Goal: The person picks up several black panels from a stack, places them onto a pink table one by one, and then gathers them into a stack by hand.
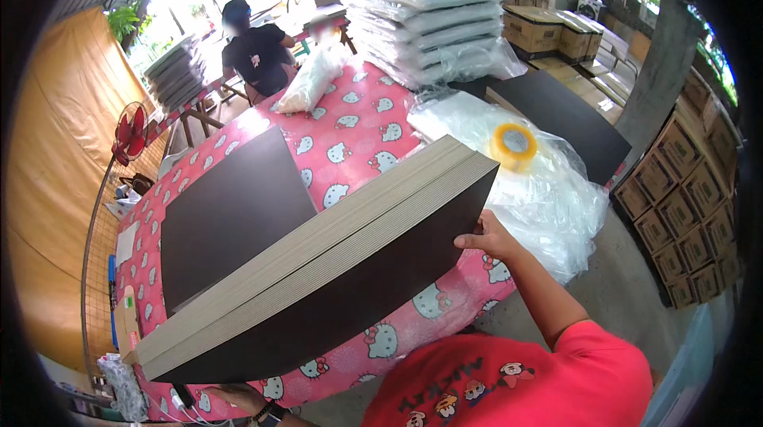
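Observation:
A thick stack of dark boards with pale grey edges (334, 284) is tilted on edge in front of me, slanting across the pink cloth-covered table (343, 122). My right hand (486, 234) grips its right end, thumb on the dark outer face and fingers partly hidden behind the end. At the lower left, my left hand (242, 397), with a dark watch on the wrist, supports the stack from below; its fingers are partly hidden. Beyond the stack, a dark flat board (234, 208) lies on the table.
Clear plastic bags (548, 216) with a yellow tape roll (513, 145) on them lie right of the stack. Plastic-wrapped packs (429, 21) are piled at the back. Cardboard boxes (683, 188) stand at right, a red fan (129, 133) at left. A person (258, 53) sits beyond the table.

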The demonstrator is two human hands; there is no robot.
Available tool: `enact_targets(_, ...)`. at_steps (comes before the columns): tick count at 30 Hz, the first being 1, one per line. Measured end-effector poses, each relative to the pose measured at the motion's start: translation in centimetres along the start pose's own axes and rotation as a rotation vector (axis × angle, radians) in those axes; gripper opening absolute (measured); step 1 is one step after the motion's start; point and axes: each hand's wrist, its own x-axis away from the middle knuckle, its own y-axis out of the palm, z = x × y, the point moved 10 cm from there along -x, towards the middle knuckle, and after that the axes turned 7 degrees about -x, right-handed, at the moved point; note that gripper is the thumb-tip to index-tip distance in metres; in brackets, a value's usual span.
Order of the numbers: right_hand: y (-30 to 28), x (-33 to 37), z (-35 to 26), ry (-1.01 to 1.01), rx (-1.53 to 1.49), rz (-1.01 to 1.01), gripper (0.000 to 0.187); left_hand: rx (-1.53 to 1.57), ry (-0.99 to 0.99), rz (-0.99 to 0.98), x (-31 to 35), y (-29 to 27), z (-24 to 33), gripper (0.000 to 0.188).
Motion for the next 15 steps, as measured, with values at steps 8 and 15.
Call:
enact_targets(8, -1.4, -0.2, 0.6, 0.002, -0.081, -0.174, 0.059, -0.615, 0.472, 0.164, 3.2, 3.0, 8.7, 0.059)
enact_targets(15, -1.5, 0.5, -1.6, -0.020, 0.156, -0.168, 0.055, -1.495, 0.659, -0.562, 8.6, 28.5, 17.5, 0.050)
